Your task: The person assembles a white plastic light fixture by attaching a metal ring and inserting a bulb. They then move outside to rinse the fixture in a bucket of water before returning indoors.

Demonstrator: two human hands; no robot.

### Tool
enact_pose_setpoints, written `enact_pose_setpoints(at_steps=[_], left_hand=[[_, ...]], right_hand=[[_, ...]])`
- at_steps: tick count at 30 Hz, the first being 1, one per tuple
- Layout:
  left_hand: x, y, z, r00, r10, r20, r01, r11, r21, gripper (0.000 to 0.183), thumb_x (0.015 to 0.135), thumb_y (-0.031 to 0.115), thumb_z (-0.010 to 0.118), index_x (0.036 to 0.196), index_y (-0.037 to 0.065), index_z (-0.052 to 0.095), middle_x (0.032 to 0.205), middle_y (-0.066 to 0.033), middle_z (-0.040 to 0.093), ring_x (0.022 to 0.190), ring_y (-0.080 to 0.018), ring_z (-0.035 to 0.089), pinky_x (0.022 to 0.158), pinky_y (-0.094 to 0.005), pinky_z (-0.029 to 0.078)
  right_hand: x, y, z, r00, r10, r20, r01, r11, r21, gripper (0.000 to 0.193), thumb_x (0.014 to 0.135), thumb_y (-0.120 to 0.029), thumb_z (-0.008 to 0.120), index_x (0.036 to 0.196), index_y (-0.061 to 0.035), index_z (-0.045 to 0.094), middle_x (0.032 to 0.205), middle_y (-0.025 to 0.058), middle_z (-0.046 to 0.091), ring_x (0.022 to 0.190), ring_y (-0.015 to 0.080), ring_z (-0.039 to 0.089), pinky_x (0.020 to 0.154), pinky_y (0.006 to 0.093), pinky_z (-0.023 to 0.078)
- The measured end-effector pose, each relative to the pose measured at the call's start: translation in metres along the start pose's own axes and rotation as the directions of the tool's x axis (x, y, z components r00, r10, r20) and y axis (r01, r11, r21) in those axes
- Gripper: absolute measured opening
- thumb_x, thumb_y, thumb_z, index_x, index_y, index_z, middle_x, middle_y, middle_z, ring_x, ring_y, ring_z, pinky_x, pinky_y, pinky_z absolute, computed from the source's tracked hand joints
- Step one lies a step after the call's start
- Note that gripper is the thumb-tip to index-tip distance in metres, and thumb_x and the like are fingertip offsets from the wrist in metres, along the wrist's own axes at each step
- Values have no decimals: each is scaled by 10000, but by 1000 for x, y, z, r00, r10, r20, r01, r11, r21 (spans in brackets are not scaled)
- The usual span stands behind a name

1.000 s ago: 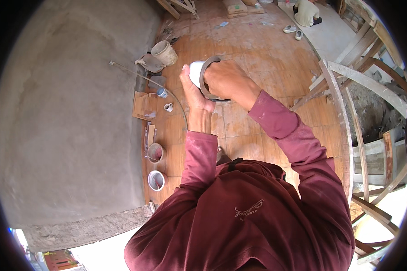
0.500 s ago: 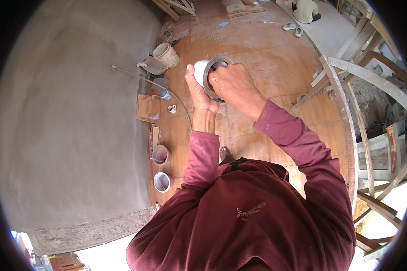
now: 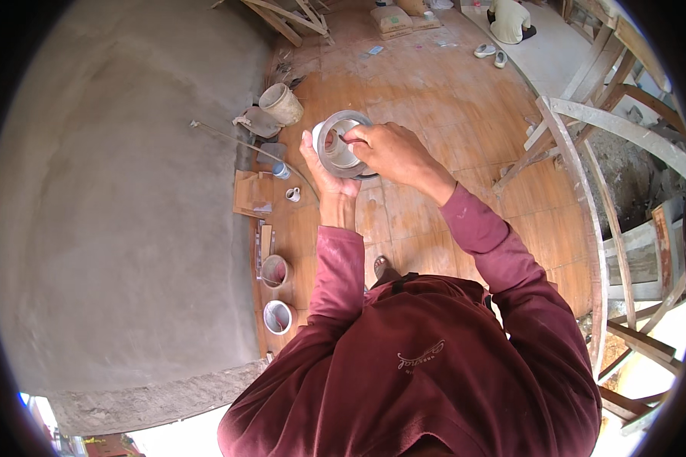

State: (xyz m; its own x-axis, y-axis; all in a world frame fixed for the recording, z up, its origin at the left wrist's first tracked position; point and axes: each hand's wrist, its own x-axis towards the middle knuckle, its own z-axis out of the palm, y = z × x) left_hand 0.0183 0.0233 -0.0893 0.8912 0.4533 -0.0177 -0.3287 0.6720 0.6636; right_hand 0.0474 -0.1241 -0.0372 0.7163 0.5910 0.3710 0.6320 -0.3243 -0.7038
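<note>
My left hand (image 3: 329,175) grips a white can (image 3: 322,143) with a wide grey metal rim, fingers and thumb round its side. The can is tilted so that its round mouth faces me, and its pale inside shows. My right hand (image 3: 392,148) reaches over the rim from the right, fingers closed in a pinch at the mouth. A thin dark piece sticks out from the pinch into the can; its kind is too small to make out.
A bare grey plastered wall (image 3: 122,213) rises on the left. Along its foot stand a dirty bucket (image 3: 280,104), a white cup (image 3: 293,195), cardboard (image 3: 252,192) and two pails (image 3: 278,317). Wooden scaffolding (image 3: 587,198) fills the right. A person (image 3: 510,21) sits far off near shoes (image 3: 500,59).
The can has turned its mouth more toward me, so its inside shows. My right hand has drawn back from deep inside the can to its rim.
</note>
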Motion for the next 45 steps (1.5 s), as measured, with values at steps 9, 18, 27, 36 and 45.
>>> enact_pose_setpoints(at_steps=[9,18,27,36,45], left_hand=[[-13,-1,20,997,-58,44,57,998,34,617,936,698,544,1165,140,670,1157,-58,715,1126,-258,660,981,-450,527],[-1,-2,5,1000,-2,4,2,999,51,622,909,688,585,1184,134,649,1159,-54,708,1118,-263,657,984,-453,525],[0,-6,-2,997,-74,12,73,996,43,578,917,663,583,1146,138,652,1137,-49,709,1112,-255,654,968,-452,519],[11,-15,-19,996,29,85,-30,999,11,591,928,663,575,1109,105,641,1034,-65,706,967,-239,685,857,-419,564],[19,-7,-11,990,135,41,-136,990,26,546,959,617,550,1093,93,624,943,-64,692,883,-226,690,769,-393,569]], right_hand=[[18,-3,20,933,-339,-123,245,845,-475,94,751,-97,708,797,-29,753,757,173,732,683,328,733,620,445,571],[22,6,34,996,-75,-49,56,950,-307,104,793,-108,697,805,-30,764,776,205,733,724,345,748,627,451,575],[18,6,38,976,-212,-44,162,853,-496,101,788,-110,695,805,-28,751,793,204,739,712,342,747,610,436,569],[24,32,59,969,121,215,-206,875,438,158,946,-89,556,838,-30,655,752,123,690,581,206,644,528,323,478],[20,20,40,887,70,456,-451,340,825,184,993,-161,593,853,-50,637,608,-19,496,455,82,393,437,255,339]])
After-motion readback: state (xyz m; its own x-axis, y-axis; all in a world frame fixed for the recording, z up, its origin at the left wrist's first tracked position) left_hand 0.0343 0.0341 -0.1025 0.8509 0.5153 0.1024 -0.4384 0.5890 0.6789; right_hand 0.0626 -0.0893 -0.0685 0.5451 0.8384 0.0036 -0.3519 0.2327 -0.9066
